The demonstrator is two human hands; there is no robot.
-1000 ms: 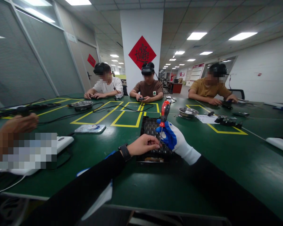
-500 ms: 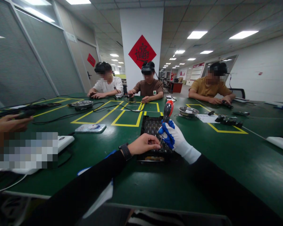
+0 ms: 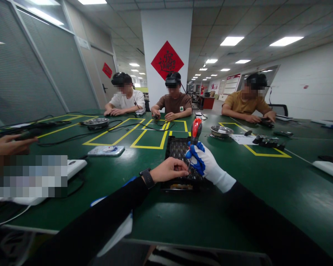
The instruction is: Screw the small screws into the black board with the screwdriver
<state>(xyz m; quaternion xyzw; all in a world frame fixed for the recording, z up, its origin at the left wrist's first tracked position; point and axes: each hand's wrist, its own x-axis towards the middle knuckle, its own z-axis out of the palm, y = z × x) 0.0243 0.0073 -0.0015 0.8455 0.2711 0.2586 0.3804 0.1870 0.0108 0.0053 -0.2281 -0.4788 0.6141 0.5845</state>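
My right hand, in a white and blue work glove, is wrapped round a screwdriver with a red and black handle. The screwdriver stands nearly upright, handle up, its shaft pointing down at a black plastic tray with a patterned inside. My bare left hand, a dark watch on its wrist, lies over the tray's near left part. Its thumb and fingers are pinched together beside the screwdriver's tip; whatever is between them is too small to make out.
A phone lies left of the tray; a glove lies partly under my left forearm. Metal bowls and black parts stand farther off. Cables cross the left side. Three people sit opposite; another person's hand is at far left.
The screwdriver handle has turned, showing more red towards me, and leans slightly more left. My left hand has stayed in place. The middle person opposite has moved their hands closer together.
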